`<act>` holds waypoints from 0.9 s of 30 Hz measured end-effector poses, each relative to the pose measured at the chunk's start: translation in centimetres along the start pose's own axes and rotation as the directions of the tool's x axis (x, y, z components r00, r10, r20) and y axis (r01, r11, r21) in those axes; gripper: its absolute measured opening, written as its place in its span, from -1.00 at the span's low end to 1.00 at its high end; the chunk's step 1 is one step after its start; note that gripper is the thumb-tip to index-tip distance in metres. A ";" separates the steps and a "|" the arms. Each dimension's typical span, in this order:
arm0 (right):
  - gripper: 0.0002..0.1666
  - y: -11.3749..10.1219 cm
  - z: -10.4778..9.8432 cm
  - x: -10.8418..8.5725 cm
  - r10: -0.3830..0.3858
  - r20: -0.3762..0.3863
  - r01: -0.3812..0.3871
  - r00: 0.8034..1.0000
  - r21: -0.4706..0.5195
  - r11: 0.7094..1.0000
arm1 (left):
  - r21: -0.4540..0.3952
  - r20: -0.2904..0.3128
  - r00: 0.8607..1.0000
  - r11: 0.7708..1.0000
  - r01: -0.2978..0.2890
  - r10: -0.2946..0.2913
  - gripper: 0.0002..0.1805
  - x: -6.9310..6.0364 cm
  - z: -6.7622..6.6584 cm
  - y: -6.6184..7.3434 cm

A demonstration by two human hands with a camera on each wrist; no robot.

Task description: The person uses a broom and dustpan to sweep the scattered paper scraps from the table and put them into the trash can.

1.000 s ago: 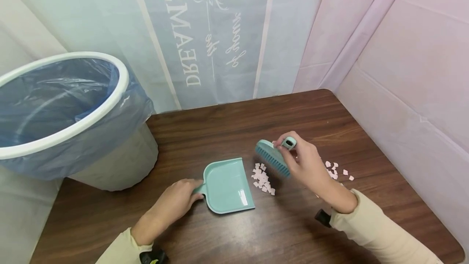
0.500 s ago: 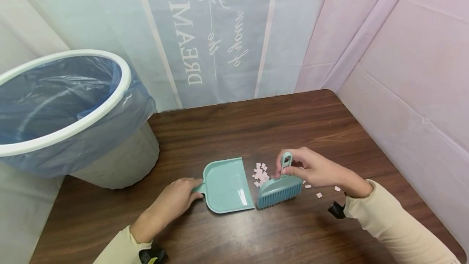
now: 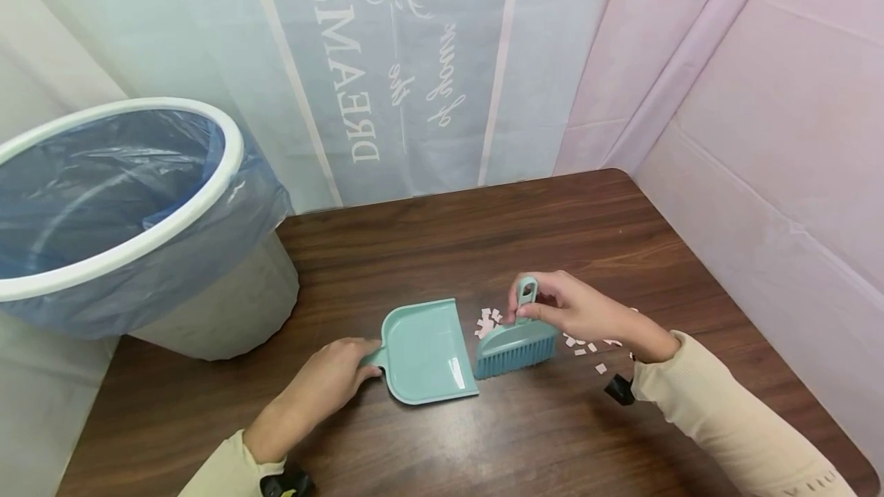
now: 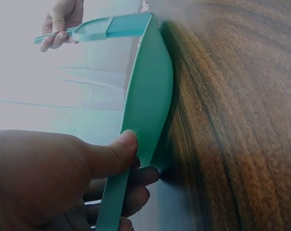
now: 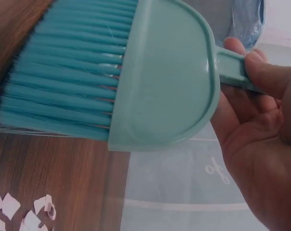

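On the wooden table lies a mint-green dustpan [image 3: 424,351], its open edge facing right; my left hand [image 3: 331,378] grips its handle from the left. In the left wrist view the thumb of my left hand [image 4: 63,168] presses on the dustpan [image 4: 148,86] near the handle. My right hand [image 3: 580,309] pinches the upright handle of a mint brush [image 3: 514,347], bristles down close to the dustpan's edge. Pale paper bits [image 3: 486,320] lie behind the brush, partly hidden by it. In the right wrist view the brush [image 5: 169,77] is held by my right hand [image 5: 266,110].
A white bin [image 3: 221,305] with a blue liner [image 3: 255,198] stands at the left. More paper bits [image 3: 580,347] are scattered right of the brush, some under the right forearm. Curtain-like cloth [image 3: 428,98] hangs behind the table [image 3: 387,244].
My right hand has brought the brush down and turned it beside the dustpan, then shifted it slightly left and away from me over the last half second. The left hand and dustpan have barely moved.
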State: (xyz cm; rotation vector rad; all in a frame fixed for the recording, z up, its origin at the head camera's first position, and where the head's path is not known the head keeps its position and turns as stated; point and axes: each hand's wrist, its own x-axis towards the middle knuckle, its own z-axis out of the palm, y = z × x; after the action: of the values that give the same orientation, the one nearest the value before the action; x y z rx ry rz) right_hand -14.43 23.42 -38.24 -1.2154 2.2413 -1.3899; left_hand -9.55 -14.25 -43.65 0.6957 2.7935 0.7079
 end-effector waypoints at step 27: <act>-0.67 1.7 0.6 1.7 -0.184 -0.190 0.133 0.964 -0.253 0.958 | 0.011 -0.001 0.999 0.999 0.039 -0.039 -0.59 0.0 0.0 0.1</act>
State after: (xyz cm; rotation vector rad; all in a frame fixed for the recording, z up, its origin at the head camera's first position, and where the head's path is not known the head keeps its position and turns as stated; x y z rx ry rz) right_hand -15.98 22.11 -39.61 -1.4114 2.5697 -1.3968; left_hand -9.48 -14.18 -43.62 0.6409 2.8056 0.6863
